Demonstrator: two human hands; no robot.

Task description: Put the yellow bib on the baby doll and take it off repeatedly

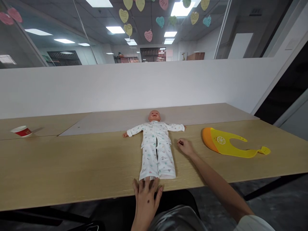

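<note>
A baby doll (154, 116) lies on its back on the table, arms stretched out, dressed in a white patterned top (156, 133) and white patterned trousers (149, 160). At the table's front edge, my left hand (147, 197) is open, fingers spread, with its fingertips at the hem of the trouser leg on the left. Beside the doll's waist, my right hand (185, 147) rests on the table with its fingers curled in; nothing shows in it. Farther right lies a yellow bib (225, 141) with an orange pocket, apart from my right hand.
A red and white paper cup (21, 131) stands at the far left of the wooden table (72, 173). Behind the table rises a white wall (108, 89), with glass above it bearing heart-shaped notes (148, 36). A grey strip (115, 120) runs along the table's back.
</note>
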